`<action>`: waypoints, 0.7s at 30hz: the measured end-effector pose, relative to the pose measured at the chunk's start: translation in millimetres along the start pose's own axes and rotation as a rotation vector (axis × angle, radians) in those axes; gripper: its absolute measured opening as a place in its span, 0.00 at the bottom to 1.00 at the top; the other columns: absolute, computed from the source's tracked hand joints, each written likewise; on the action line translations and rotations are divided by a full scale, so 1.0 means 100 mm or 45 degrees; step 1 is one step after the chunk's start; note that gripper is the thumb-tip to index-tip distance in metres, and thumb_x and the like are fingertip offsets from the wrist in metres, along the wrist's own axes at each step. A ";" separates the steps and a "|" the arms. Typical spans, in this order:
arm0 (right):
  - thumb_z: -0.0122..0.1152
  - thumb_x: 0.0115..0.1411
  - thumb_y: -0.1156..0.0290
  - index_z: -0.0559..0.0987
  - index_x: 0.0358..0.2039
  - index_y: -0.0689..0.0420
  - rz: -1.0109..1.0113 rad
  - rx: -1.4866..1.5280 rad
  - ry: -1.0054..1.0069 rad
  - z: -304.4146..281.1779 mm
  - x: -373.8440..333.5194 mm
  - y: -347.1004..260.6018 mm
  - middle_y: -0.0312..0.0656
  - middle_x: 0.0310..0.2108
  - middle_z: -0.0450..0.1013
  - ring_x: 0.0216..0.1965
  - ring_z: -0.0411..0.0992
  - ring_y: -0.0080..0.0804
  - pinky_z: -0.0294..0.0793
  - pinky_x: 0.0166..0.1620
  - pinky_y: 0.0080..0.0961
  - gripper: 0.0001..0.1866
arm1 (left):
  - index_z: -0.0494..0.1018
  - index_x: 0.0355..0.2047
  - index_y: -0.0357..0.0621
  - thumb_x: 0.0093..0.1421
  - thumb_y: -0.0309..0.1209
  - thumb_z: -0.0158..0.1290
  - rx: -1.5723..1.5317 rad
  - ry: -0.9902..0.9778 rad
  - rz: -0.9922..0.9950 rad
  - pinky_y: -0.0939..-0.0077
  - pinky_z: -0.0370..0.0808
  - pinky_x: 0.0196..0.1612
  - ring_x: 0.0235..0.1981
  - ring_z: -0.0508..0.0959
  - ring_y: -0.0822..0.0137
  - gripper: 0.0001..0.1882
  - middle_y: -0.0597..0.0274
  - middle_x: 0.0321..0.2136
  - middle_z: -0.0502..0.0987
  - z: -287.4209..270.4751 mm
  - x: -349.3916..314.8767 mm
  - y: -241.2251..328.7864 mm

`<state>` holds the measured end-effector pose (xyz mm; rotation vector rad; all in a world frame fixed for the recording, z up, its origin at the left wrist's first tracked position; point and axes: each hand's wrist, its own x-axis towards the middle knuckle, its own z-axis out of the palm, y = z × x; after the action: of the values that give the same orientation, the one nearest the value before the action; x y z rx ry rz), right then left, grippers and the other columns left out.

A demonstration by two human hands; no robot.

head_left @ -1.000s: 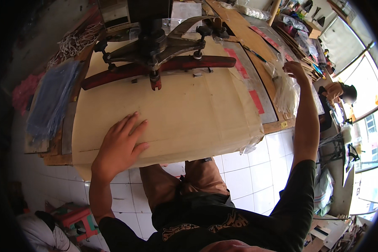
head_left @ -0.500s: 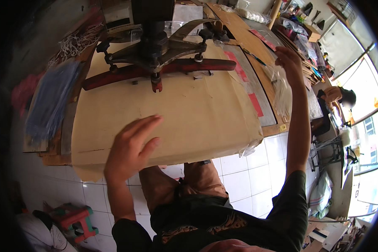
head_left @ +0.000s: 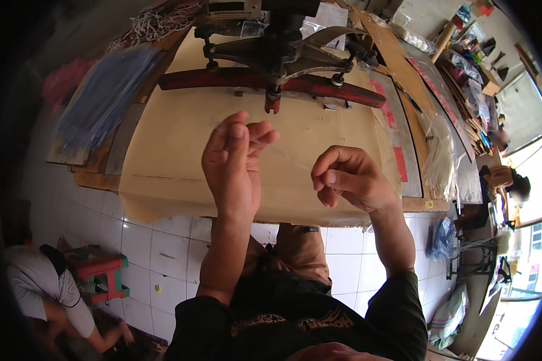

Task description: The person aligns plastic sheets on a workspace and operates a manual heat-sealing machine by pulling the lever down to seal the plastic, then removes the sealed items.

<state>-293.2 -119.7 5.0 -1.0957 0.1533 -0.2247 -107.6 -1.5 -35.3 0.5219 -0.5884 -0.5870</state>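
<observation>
Pinching a thin clear strip (head_left: pixel 290 159), the two hands stand raised over the tan sheet, near each other but not touching. The thumb of the left hand (head_left: pixel 230 165) lies against its bent fingers where one end of the strip goes in; the right hand (head_left: pixel 354 179) has thumb and forefinger together at the other end, its remaining fingers curled beneath. The strip is faint, so its exact ends inside the grips cannot be made out. A second ago the left hand lay flat on the tan sheet (head_left: pixel 174 147) and the right was out at the bundle of clear strips (head_left: pixel 438 153) on the right; now both have come in to the middle, with the strip between them. That seems to put the work in the hands themselves, the strip held up rather than laid on anything. Just beyond the hands, a red curved bar (head_left: pixel 220 77) spans the sheet beneath a dark metal bracket (head_left: pixel 289 60). Farther left lies a stack of bluish plastic sheets (head_left: pixel 105 99); below it on the floor is a red and green stool (head_left: pixel 99 274), with another person (head_left: pixel 51 298) bent low nearby.
</observation>
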 end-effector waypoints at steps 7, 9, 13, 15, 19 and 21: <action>0.60 0.52 0.90 0.72 0.57 0.73 -0.450 0.286 -0.202 -0.21 -0.09 0.21 0.57 0.52 0.75 0.54 0.77 0.46 0.74 0.61 0.38 0.29 | 0.70 0.59 0.42 0.72 0.35 0.52 -0.068 0.147 0.029 0.67 0.80 0.56 0.47 0.83 0.67 0.18 0.58 0.49 0.81 -0.15 0.11 0.03; 0.58 0.51 0.93 0.69 0.61 0.72 -0.546 0.333 -0.217 -0.22 -0.10 0.28 0.59 0.54 0.73 0.56 0.76 0.48 0.72 0.63 0.41 0.33 | 0.70 0.59 0.42 0.72 0.35 0.52 -0.136 0.130 0.030 0.68 0.80 0.56 0.49 0.82 0.67 0.19 0.59 0.49 0.80 -0.20 0.11 0.03; 0.54 0.57 0.92 0.65 0.64 0.71 -0.751 0.433 -0.202 -0.21 -0.10 0.43 0.60 0.56 0.72 0.56 0.76 0.50 0.73 0.63 0.44 0.32 | 0.69 0.60 0.42 0.73 0.37 0.51 -0.255 0.062 0.024 0.68 0.79 0.57 0.50 0.81 0.67 0.20 0.60 0.50 0.80 -0.21 0.08 0.01; 0.53 0.65 0.84 0.67 0.63 0.70 -0.835 0.446 -0.176 -0.24 -0.07 0.49 0.59 0.54 0.74 0.53 0.77 0.49 0.76 0.60 0.44 0.25 | 0.69 0.60 0.42 0.73 0.38 0.50 -0.278 0.064 0.015 0.68 0.79 0.57 0.50 0.82 0.67 0.20 0.60 0.50 0.80 -0.16 0.07 0.00; 0.45 0.76 0.58 0.77 0.52 0.65 -0.954 0.119 0.277 -0.31 0.03 0.57 0.46 0.38 0.79 0.34 0.78 0.34 0.78 0.39 0.34 0.22 | 0.69 0.60 0.42 0.72 0.39 0.51 -0.159 0.219 0.005 0.68 0.81 0.54 0.49 0.82 0.66 0.21 0.58 0.49 0.81 -0.11 0.04 0.02; 0.46 0.76 0.58 0.80 0.49 0.64 -1.031 -0.125 0.587 -0.26 0.10 0.54 0.42 0.32 0.78 0.27 0.73 0.28 0.73 0.34 0.30 0.22 | 0.69 0.61 0.40 0.71 0.39 0.52 0.026 0.398 -0.020 0.68 0.83 0.50 0.46 0.84 0.64 0.23 0.55 0.48 0.81 -0.03 0.00 0.06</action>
<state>-283.8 -120.8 -55.5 -1.1442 0.1237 -1.2087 -103.0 3.5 -33.9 0.6236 -0.2943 -0.5023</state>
